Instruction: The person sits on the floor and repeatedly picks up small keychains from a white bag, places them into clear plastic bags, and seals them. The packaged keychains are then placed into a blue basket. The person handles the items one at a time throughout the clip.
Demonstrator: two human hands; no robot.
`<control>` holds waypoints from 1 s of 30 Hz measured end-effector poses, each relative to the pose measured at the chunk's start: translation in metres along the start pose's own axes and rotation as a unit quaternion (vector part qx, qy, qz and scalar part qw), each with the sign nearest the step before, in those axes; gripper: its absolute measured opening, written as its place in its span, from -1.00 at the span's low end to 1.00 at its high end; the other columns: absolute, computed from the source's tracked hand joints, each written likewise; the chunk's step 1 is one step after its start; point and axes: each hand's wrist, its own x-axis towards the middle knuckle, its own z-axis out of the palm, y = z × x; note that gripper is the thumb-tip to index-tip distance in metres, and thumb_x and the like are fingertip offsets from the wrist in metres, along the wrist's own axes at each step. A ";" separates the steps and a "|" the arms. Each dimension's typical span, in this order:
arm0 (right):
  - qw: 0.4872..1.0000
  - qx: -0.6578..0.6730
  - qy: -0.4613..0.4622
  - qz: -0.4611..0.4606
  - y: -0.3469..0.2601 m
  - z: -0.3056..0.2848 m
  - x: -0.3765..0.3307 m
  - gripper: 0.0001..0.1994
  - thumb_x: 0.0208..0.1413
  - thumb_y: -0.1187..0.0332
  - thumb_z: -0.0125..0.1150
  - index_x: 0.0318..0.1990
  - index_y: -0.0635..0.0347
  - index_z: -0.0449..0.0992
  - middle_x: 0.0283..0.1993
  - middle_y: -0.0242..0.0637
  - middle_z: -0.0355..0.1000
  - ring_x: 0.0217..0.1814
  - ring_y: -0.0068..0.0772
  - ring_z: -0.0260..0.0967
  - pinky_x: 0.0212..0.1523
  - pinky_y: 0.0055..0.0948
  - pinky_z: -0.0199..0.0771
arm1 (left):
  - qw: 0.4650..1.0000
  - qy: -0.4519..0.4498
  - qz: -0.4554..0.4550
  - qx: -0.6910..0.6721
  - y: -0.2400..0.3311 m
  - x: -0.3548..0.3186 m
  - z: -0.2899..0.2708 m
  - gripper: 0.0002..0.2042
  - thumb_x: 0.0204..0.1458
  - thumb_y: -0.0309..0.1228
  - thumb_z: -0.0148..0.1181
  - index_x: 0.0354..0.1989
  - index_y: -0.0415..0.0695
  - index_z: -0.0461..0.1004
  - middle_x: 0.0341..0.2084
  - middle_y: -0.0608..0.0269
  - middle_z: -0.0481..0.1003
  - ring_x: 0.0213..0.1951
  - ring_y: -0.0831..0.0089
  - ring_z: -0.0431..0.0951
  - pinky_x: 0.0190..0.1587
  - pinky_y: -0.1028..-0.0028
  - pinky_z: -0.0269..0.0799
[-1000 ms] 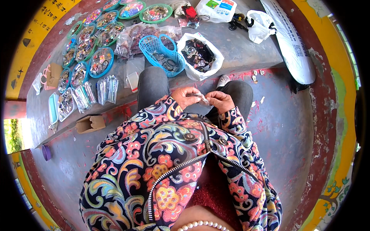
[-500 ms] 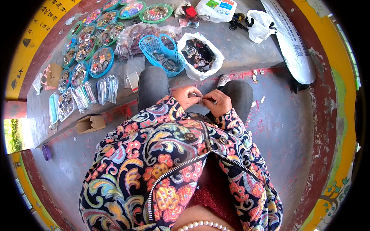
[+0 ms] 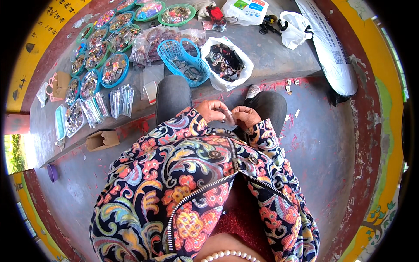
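Above my lap, between my knees, a small clear plastic bag [image 3: 229,118] stretches between my two hands. My left hand [image 3: 212,111] pinches it from the left with curled fingers. From the other side my right hand [image 3: 247,116] grips its edge between thumb and fingers. What the bag holds, if anything, is too small to make out. Just beyond my hands, on the ledge, stand a white plastic bag [image 3: 248,73] filled with small dark trinkets and a blue plastic basket [image 3: 164,53] with a few ring-shaped items inside.
Round trays of small accessories, one a blue tray [image 3: 127,70], crowd the ledge at the left. Near them lie packs of slim wrapped items [image 3: 122,101] and flat clear bags [image 3: 151,77]. An open cardboard box [image 3: 102,140] and a purple cup [image 3: 53,173] sit lower left.
My hands have drawn slightly apart, and more of the clear plastic bag shows between them. The things on the ledge have stayed where they were.
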 end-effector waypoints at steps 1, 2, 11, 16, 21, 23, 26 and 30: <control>1.000 0.014 -0.020 -0.005 0.001 -0.002 0.001 -0.93 -0.09 0.50 0.07 -0.44 0.33 0.42 -0.51 -0.28 0.38 -0.50 -0.46 0.32 -0.43 -0.54 0.31 | 1.000 0.005 -0.011 -0.008 0.005 -0.002 0.004 -0.82 -0.19 -0.53 0.16 -0.36 -0.28 0.42 -0.49 0.26 0.46 -0.43 0.60 0.44 -0.36 0.61 0.35; 0.999 0.029 -0.040 -0.009 0.004 -0.006 0.003 -0.93 -0.09 0.50 0.08 -0.44 0.32 0.42 -0.52 -0.28 0.38 -0.50 -0.46 0.32 -0.43 -0.53 0.31 | 1.000 0.010 -0.022 -0.016 0.007 -0.002 0.006 -0.83 -0.19 -0.52 0.18 -0.38 -0.28 0.42 -0.50 0.26 0.46 -0.44 0.61 0.44 -0.36 0.62 0.35; 0.999 -0.002 0.015 -0.049 0.003 0.003 0.002 -0.89 -0.02 0.42 0.06 -0.39 0.27 0.41 -0.50 -0.33 0.38 -0.50 -0.51 0.31 -0.45 -0.57 0.28 | 0.998 0.050 -0.006 -0.029 -0.001 0.001 0.005 -0.87 -0.18 -0.52 0.20 -0.45 -0.27 0.42 -0.56 0.28 0.45 -0.50 0.60 0.43 -0.43 0.63 0.34; 0.985 -0.090 0.074 -0.130 -0.013 0.017 -0.013 -0.85 -0.03 0.30 0.08 -0.39 0.19 0.46 -0.46 -0.45 0.39 -0.47 -0.63 0.27 -0.43 -0.68 0.21 | 0.993 0.084 -0.005 -0.081 -0.006 0.003 -0.001 -0.87 -0.16 -0.55 0.17 -0.41 -0.29 0.43 -0.54 0.25 0.46 -0.50 0.56 0.45 -0.43 0.59 0.36; 0.840 -0.455 0.082 -0.283 -0.017 0.034 -0.020 -0.79 -0.21 0.36 0.26 -0.41 0.23 0.42 -0.41 -0.36 0.38 -0.43 -0.55 0.27 -0.39 -0.56 0.28 | 0.992 0.105 -0.023 -0.067 -0.003 0.002 -0.004 -0.86 -0.14 -0.56 0.13 -0.36 -0.29 0.44 -0.48 0.20 0.47 -0.45 0.55 0.45 -0.41 0.57 0.37; 0.800 -0.507 0.103 -0.303 -0.017 0.039 -0.020 -0.79 -0.23 0.37 0.26 -0.41 0.23 0.42 -0.44 -0.34 0.36 -0.43 -0.51 0.28 -0.39 -0.56 0.28 | 0.993 0.101 -0.025 -0.058 0.001 0.001 -0.002 -0.86 -0.13 -0.57 0.12 -0.35 -0.29 0.44 -0.46 0.20 0.47 -0.44 0.54 0.45 -0.39 0.57 0.36; 0.767 -0.527 0.116 -0.348 -0.013 0.037 -0.017 -0.85 -0.23 0.46 0.22 -0.43 0.22 0.43 -0.49 -0.31 0.34 -0.49 -0.47 0.29 -0.46 -0.59 0.28 | 0.993 0.092 -0.013 -0.075 0.001 0.000 0.001 -0.83 -0.13 -0.58 0.11 -0.30 -0.28 0.42 -0.45 0.21 0.46 -0.43 0.54 0.44 -0.38 0.58 0.36; 0.772 -0.493 0.135 -0.379 -0.012 0.035 -0.017 -0.91 -0.19 0.52 0.16 -0.45 0.23 0.43 -0.54 -0.33 0.33 -0.56 -0.52 0.27 -0.54 -0.62 0.26 | 0.990 0.103 -0.008 -0.100 0.003 0.000 0.004 -0.77 -0.13 -0.57 0.12 -0.25 -0.30 0.36 -0.47 0.22 0.45 -0.42 0.54 0.44 -0.38 0.59 0.35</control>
